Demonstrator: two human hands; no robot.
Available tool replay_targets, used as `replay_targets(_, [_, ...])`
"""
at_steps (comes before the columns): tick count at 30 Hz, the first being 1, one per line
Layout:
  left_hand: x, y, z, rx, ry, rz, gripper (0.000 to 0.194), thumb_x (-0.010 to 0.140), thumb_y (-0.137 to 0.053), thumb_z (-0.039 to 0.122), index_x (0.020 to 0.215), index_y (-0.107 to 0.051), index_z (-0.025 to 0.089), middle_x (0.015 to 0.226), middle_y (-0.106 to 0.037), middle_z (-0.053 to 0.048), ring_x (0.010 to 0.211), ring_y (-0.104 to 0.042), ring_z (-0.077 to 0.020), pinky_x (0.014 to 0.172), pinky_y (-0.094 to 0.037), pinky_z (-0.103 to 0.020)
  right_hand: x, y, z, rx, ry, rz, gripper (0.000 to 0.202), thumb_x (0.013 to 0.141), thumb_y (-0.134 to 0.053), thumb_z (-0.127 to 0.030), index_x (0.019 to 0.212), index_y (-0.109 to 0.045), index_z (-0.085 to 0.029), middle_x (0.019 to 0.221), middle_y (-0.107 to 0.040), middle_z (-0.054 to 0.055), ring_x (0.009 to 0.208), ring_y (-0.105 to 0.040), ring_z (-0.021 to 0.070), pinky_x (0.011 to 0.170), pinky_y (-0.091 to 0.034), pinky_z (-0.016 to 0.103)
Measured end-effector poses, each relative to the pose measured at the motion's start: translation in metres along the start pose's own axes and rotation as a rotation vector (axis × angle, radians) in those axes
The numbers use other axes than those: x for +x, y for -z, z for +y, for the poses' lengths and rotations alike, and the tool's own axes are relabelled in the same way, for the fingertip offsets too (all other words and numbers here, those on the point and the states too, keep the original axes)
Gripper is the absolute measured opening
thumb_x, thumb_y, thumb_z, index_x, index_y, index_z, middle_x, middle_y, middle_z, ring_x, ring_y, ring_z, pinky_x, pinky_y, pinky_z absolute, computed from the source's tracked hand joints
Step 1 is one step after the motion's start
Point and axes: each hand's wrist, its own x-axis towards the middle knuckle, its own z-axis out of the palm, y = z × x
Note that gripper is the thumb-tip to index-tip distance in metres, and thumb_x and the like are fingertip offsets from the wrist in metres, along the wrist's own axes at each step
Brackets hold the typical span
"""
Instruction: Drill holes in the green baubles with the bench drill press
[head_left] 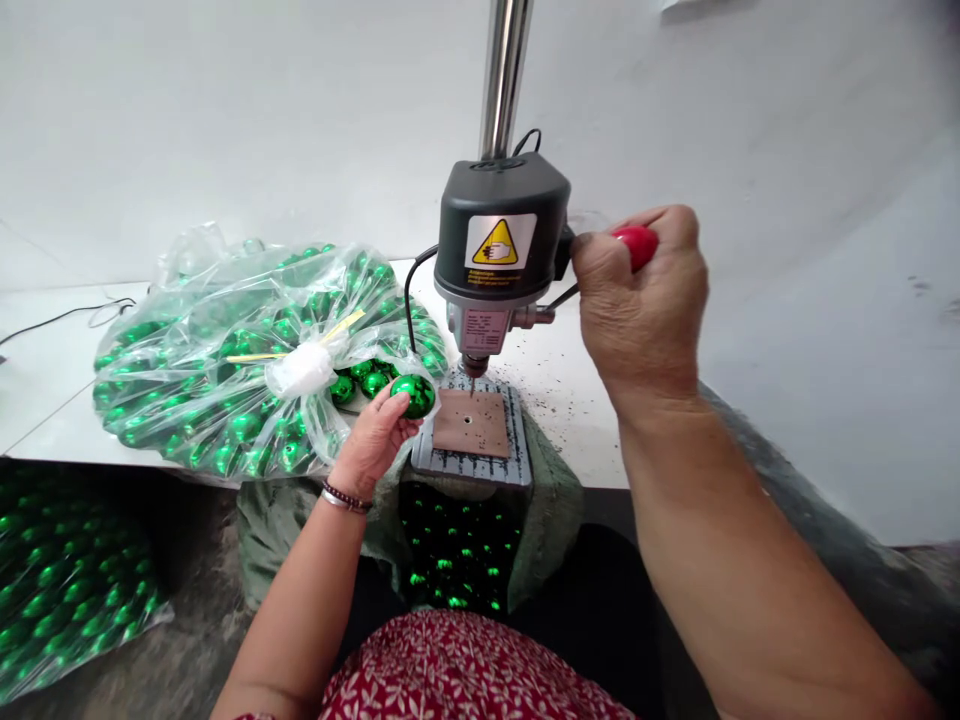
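Head view: left hand (373,440) pinches a green ball (413,396) beside the drill bit (472,380); right hand (641,300) grips the red lever (636,245). The slick ball could spin loose.

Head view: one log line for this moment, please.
left hand: holds green ball | right hand: grips red handle | drill press: bit above pad

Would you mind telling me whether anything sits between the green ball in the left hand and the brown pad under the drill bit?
Nothing visible does. The left hand holds the ball just beside the pad, whose top is bare apart from its small hole.
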Motion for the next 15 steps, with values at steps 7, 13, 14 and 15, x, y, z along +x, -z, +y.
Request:
replay_targets(7, [-0.006, -0.025, -0.009, -0.233, 0.243, -0.189, 0.047, 0.061, -0.078, 0.027, 0.099, -0.053, 0.02, 0.088, -0.069, -0.002, 0.078, -0.069, -0.0185, 0.069, -0.055, -0.029, 0.002, 0.002, -0.001, -0.004, 0.015, -0.031, 0.019, 0.085, -0.055, -0.028, 0.081, -0.041, -0.017, 0.07, -0.039, -0.007, 0.064, -0.035, 0.0026, 0.077, -0.044, 0.027])
replay_targets(13, [-0.003, -0.029, -0.011, 0.088, 0.175, -0.128, 0.038, 0.068, -0.074, 0.029, 0.102, -0.061, 0.018, 0.098, -0.066, -0.004, 0.087, -0.065, -0.0178, 0.08, -0.056, -0.035, 0.002, 0.002, 0.001, 0.029, 0.022, -0.067, 0.021, 0.086, -0.053, -0.03, 0.08, -0.037, -0.018, 0.07, -0.037, -0.007, 0.065, -0.037, 0.0027, 0.08, -0.045, 0.027])
replay_targets(14, [0.0, -0.03, -0.012, 0.128, 0.139, -0.09, 0.038, 0.069, -0.074, 0.033, 0.102, -0.063, 0.017, 0.1, -0.066, -0.005, 0.09, -0.064, -0.0181, 0.079, -0.055, -0.033, 0.002, 0.002, 0.001, 0.03, 0.025, -0.067, 0.021, 0.086, -0.053, -0.03, 0.081, -0.037, -0.019, 0.07, -0.038, -0.007, 0.065, -0.037, 0.003, 0.079, -0.044, 0.026])
replay_targets(15, [0.003, -0.031, -0.013, 0.167, 0.097, -0.046, 0.038, 0.07, -0.073, 0.036, 0.102, -0.064, 0.017, 0.101, -0.066, -0.005, 0.091, -0.063, -0.0181, 0.079, -0.054, -0.032, 0.002, 0.002, 0.0, 0.032, 0.027, -0.066, 0.021, 0.086, -0.053, -0.031, 0.081, -0.037, -0.019, 0.07, -0.039, -0.007, 0.066, -0.037, 0.0033, 0.078, -0.042, 0.026])
